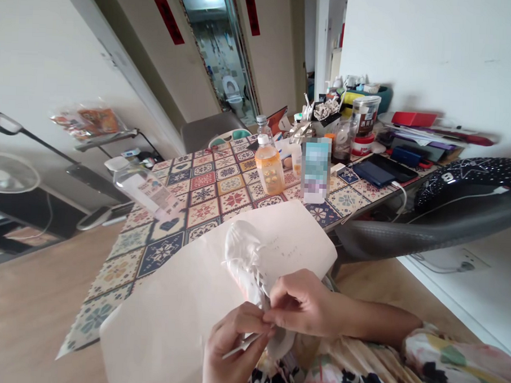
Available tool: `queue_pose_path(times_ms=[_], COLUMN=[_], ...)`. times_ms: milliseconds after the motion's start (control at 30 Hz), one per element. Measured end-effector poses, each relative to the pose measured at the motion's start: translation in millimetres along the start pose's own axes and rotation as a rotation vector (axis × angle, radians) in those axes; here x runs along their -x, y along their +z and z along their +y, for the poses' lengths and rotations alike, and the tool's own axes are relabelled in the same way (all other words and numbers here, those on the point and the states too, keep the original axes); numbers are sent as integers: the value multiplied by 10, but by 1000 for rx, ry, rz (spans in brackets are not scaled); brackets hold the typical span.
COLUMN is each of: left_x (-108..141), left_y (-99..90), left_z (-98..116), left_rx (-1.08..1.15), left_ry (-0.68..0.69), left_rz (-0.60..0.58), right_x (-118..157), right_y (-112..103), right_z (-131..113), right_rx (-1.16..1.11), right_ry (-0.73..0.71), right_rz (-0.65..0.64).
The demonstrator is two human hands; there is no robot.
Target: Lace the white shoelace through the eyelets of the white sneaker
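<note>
A white sneaker (pixel 244 259) lies on a large sheet of white paper (pixel 178 301) at the near edge of the table. My left hand (pixel 231 348) pinches the end of a white shoelace (pixel 242 344) close to the shoe's heel. My right hand (pixel 303 303) rests on the shoe's upper, fingers pinched at the laces, touching my left fingertips. The heel of the shoe is hidden behind both hands.
A patterned tablecloth (pixel 187 200) covers the table. On it stand an orange drink bottle (pixel 269 166), a tipped clear bottle (pixel 143 189), a blurred box (pixel 316 169), jars and clutter at the back right. A dark chair (pixel 449 211) stands to the right.
</note>
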State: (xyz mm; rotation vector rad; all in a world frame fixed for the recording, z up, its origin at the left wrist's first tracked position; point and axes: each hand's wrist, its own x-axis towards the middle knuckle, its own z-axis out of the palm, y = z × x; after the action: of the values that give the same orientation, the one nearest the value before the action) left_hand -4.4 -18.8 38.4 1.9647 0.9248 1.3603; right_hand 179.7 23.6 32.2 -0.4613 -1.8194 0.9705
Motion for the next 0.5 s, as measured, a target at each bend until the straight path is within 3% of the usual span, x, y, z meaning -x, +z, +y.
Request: queue_pose_path(times_ms=[267, 500], left_x=[52, 117], left_y=[-22, -8], left_z=[-87, -107], left_rx=[-23, 125], left_ry=[36, -183], left_rz=[119, 203], right_x=[-52, -49], right_y=[-31, 33], right_z=[10, 100], right_rx=[78, 239], right_ry=[-179, -316], right_rz=[-167, -112])
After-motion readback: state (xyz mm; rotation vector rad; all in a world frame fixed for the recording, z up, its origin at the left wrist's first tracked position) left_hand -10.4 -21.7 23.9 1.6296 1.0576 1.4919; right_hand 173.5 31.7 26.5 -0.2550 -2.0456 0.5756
